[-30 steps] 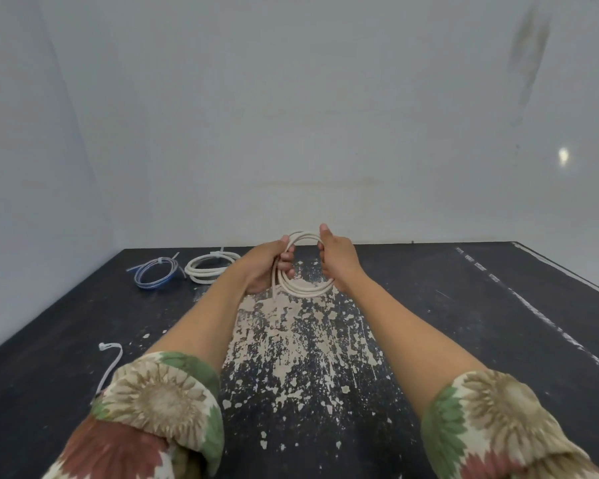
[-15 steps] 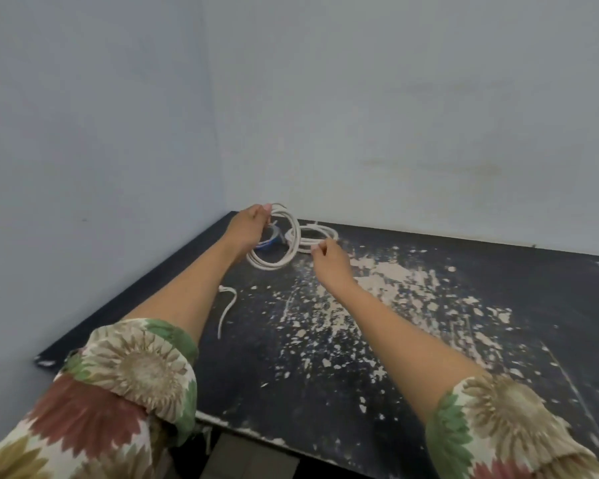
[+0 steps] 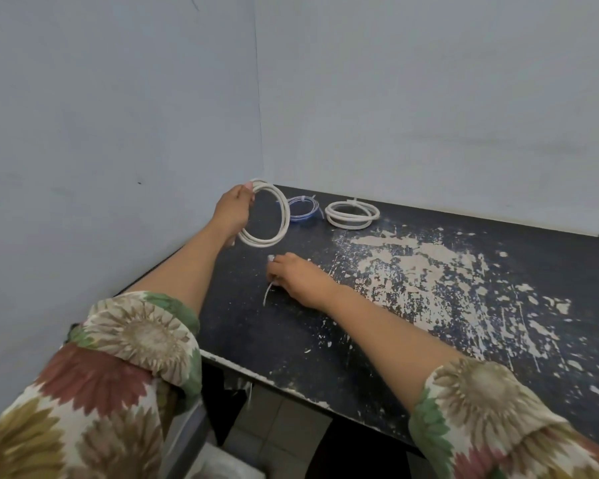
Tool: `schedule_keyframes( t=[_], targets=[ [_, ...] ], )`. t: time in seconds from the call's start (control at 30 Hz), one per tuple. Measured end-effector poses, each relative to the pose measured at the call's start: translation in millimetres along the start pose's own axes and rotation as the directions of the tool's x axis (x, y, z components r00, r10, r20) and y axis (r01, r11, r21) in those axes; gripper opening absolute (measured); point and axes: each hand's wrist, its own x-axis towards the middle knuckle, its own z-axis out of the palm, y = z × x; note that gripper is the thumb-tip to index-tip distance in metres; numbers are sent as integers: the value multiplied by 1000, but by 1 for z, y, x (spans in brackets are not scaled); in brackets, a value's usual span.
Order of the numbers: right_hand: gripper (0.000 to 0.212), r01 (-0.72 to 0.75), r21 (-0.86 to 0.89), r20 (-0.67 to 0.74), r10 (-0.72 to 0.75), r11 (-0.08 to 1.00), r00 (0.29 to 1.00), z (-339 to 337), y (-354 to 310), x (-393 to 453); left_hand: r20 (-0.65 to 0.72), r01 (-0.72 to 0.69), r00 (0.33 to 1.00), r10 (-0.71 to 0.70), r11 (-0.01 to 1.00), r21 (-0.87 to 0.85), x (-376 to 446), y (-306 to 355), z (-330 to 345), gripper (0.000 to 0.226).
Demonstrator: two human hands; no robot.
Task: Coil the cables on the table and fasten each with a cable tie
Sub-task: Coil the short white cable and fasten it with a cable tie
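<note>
Now the right hand (image 3: pixel 300 276) has let go of the white coil (image 3: pixel 267 216) and pinches a cable tie (image 3: pixel 267 294) on the worktop (image 3: pixel 429 305); the left hand (image 3: pixel 234 210) grips the coil above it.

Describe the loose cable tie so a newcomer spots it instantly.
Start at the black table's far left corner, where three cable coils sit. Come toward the camera to the right hand pressed on the tabletop. The cable tie is the thin white strip under its fingers, straight rather than coiled.

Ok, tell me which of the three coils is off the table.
The white coil in the left hand, held upright; the blue coil and other white coil lie flat.
</note>
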Motion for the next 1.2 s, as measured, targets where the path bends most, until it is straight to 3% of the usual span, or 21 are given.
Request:
schedule_keyframes(
  t=[0.13,0.3,0.43,0.5,0.6,0.7,0.77,0.83,0.93,1.03,1.2],
  targets=[
    [4,-62,277,-201,120,959,972,-13,3,-13,25,6,1000,-5,999,-42,1,1,4,37],
    [4,-65,611,-412,386,789,825,-63,8,-22,115,32,993,-21,994,-100,-5,13,30,36],
    [8,36,798,-447,552,601,704,-102,22,-30,233,63,972,-30,989,-134,-17,30,62,35],
    [11,-5,791,-440,575,612,690,-111,32,-39,301,86,953,-29,980,-179,-24,41,76,36],
    [9,-106,677,-463,533,728,708,-113,46,-57,352,97,935,-39,984,-149,-35,57,95,49],
    [8,-204,348,-581,381,915,720,-107,59,-75,379,89,924,-47,992,-93,-42,65,113,55],
    [9,-245,154,-651,285,957,704,-103,65,-87,439,126,897,-57,983,-130,-47,67,124,49],
    [9,-264,88,-687,251,960,682,-99,70,-99,491,178,868,-76,970,-165,-51,69,134,43],
    [9,-283,91,-710,261,955,653,-97,74,-115,559,239,826,-79,946,-221,-58,73,149,39],
    [11,-294,163,-693,321,942,646,-102,76,-127,569,198,822,-31,952,-233,-64,78,164,33],
    [4,-279,486,-556,539,828,633,-116,78,-144,555,134,832,-7,973,-188,-69,82,188,23]
  ],
)
